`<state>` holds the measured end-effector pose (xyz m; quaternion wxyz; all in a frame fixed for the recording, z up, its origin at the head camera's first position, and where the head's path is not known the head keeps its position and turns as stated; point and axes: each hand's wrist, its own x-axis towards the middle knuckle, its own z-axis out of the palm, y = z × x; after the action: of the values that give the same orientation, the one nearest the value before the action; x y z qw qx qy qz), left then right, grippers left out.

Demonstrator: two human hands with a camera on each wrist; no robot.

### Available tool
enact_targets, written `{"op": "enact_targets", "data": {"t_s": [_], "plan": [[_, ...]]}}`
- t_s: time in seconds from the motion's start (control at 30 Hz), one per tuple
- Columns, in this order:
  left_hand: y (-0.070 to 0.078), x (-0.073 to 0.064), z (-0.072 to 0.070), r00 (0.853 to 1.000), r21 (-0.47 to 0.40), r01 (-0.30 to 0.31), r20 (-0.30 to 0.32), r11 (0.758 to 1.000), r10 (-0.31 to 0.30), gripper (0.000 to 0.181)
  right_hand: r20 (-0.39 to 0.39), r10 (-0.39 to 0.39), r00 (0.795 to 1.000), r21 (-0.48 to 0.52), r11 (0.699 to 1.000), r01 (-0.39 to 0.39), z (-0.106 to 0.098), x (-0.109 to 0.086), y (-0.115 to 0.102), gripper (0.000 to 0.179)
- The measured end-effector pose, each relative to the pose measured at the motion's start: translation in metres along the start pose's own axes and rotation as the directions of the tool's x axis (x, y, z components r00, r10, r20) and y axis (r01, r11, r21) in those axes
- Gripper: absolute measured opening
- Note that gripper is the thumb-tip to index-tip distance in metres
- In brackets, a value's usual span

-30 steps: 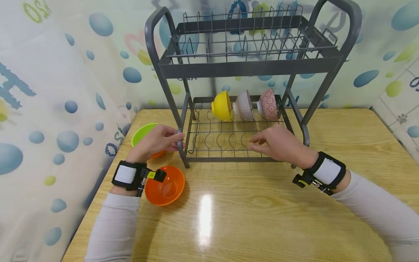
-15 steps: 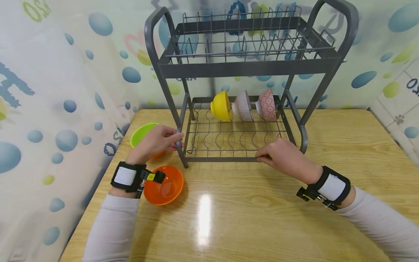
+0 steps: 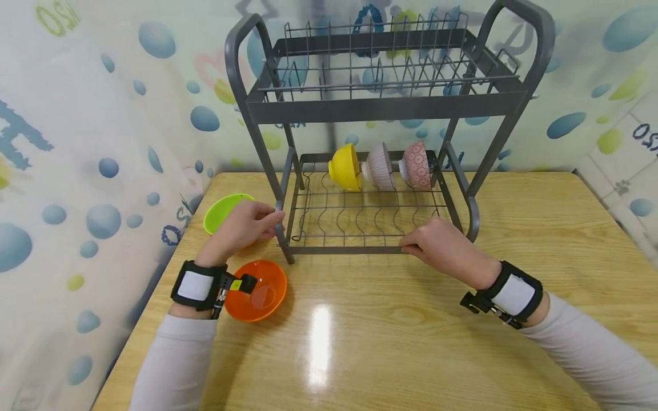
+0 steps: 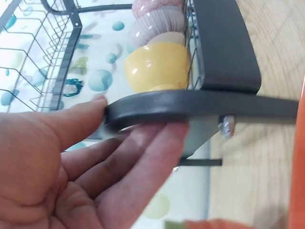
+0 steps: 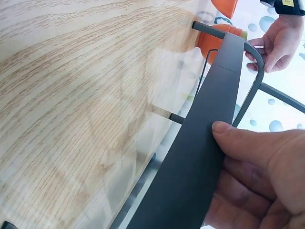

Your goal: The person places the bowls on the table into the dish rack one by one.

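A dark grey two-tier dish rack (image 3: 390, 108) stands on the wooden table. My left hand (image 3: 245, 226) pinches the curved side bar at its lower left, thumb on one side and fingers on the other in the left wrist view. My right hand (image 3: 443, 246) grips the front rail (image 5: 195, 143) of the lower tier, its thumb lying on the outer face. A yellow bowl (image 3: 345, 166), a grey striped bowl (image 3: 380, 165) and a pink patterned bowl (image 3: 417, 164) sit tipped on their sides in a row at the back of that tier.
An orange bowl (image 3: 259, 292) sits upright on the table in front of the rack's left leg. Behind my left hand is a green bowl (image 3: 222, 210), with some orange showing under it. A patterned wall covering (image 3: 169, 114) rises behind and at the left.
My right hand has come forward from above the lower tier's wires and taken hold of the front rail. My left hand stays on the side bar. The view shifts slightly.
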<state>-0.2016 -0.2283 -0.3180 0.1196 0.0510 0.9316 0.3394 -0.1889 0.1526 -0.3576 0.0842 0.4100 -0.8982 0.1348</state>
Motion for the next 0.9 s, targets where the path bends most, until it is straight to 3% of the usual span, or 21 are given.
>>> {"op": "enact_targets", "data": {"t_s": [0.2, 0.4, 0.6, 0.73, 0.9], "plan": [[-0.004, -0.024, -0.011, 0.998, 0.001, -0.047, -0.034, 0.999, 0.047, 0.032, 0.000, 0.010, 1.000, 0.001, 1.000, -0.010, -0.001, 0.001, -0.001, 0.004], [-0.021, -0.052, -0.016, 0.990, 0.168, -0.096, -0.082, 0.981, 0.111, 0.033, 0.002, -0.002, 1.000, -0.003, 1.000, 0.002, -0.002, 0.001, -0.001, 0.005], [-0.038, -0.068, -0.011, 0.977, 0.306, -0.138, -0.113, 0.942, 0.180, 0.024, -0.002, -0.005, 1.000, 0.004, 1.000, 0.005, -0.001, 0.001, -0.002, 0.004], [-0.046, -0.073, -0.007, 0.987, 0.389, -0.098, -0.078, 0.916, 0.139, 0.024, -0.002, 0.001, 1.000, 0.006, 1.000, -0.001, -0.001, 0.001, -0.002, 0.004], [-0.056, -0.069, 0.000, 0.999, 0.404, -0.037, -0.021, 0.914, 0.049, 0.027, -0.003, 0.006, 1.000, 0.009, 1.000, -0.006, 0.000, 0.001, -0.002, 0.004]]}}
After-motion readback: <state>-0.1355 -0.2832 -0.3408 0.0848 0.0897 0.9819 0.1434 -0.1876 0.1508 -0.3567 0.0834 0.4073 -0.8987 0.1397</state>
